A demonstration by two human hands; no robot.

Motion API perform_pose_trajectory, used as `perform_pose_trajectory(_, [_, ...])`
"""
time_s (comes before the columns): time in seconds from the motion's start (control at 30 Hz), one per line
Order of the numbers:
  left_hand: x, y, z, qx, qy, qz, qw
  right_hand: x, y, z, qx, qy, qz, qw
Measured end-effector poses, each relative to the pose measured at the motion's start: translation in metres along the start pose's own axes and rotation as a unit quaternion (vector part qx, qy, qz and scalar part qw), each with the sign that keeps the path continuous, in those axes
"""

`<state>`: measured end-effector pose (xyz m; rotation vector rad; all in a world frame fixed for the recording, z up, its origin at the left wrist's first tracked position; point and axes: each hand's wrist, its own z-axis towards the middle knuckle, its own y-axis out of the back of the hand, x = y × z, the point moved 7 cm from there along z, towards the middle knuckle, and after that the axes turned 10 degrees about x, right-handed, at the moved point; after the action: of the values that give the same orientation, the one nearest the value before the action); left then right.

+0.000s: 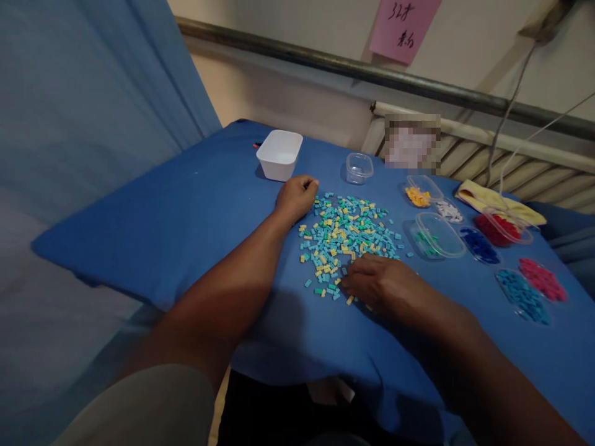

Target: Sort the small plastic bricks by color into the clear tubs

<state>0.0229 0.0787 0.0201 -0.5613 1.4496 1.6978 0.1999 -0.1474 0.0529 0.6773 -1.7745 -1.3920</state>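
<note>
A pile of small light-blue, yellow and green bricks [346, 232] is spread on the blue cloth-covered table [195, 210]. My left hand [296, 197] rests at the pile's left edge with its fingers curled into a loose fist; what is inside, if anything, is hidden. My right hand [374, 282] lies palm down on the near edge of the pile, fingers bent onto the bricks. Whether it pinches one I cannot make out.
A white tub [279, 153] and a small clear cup [359, 168] stand behind the pile. To the right lie clear lids and tubs with sorted yellow [417, 196], white [449, 211], green [434, 237], dark-blue [478, 245], red [502, 228], pink [542, 279] and light-blue bricks [523, 296]. A blue curtain hangs at left.
</note>
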Motion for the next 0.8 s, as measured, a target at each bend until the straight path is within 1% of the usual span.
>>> perform_pose_trajectory(0.1, [0.002,-0.001,0.001,0.001,-0.001,0.001,1.000,-0.002,-0.003,-0.001,0.002,-0.012,-0.005,1.000])
perform_pose_trajectory(0.23, [0.002,-0.002,0.001,-0.001,-0.011,0.004,1.000,0.008,0.003,0.010,-0.033,-0.020,0.032,0.999])
perform_pose_trajectory(0.3, [0.002,-0.002,0.000,0.000,-0.012,0.005,1.000,0.016,0.003,0.017,-0.018,-0.013,0.029,0.999])
perform_pose_trajectory(0.37, [0.001,-0.002,0.000,0.003,-0.010,0.006,1.000,0.021,0.002,0.022,0.012,-0.022,0.015,1.000])
perform_pose_trajectory(0.43, [0.000,-0.002,-0.001,0.006,-0.007,0.008,1.000,0.020,0.001,0.023,0.039,-0.043,0.013,0.998])
perform_pose_trajectory(0.53, [-0.001,-0.002,-0.001,0.008,-0.002,0.010,1.000,0.016,0.002,0.020,0.058,-0.059,0.027,0.996])
perform_pose_trajectory(0.7, [-0.001,-0.002,-0.002,0.007,-0.003,0.009,1.000,0.011,0.002,0.015,0.046,-0.082,0.041,0.995])
perform_pose_trajectory(0.8, [-0.001,-0.001,-0.002,0.004,-0.006,0.010,1.000,0.011,-0.002,0.014,0.038,-0.080,0.054,0.995])
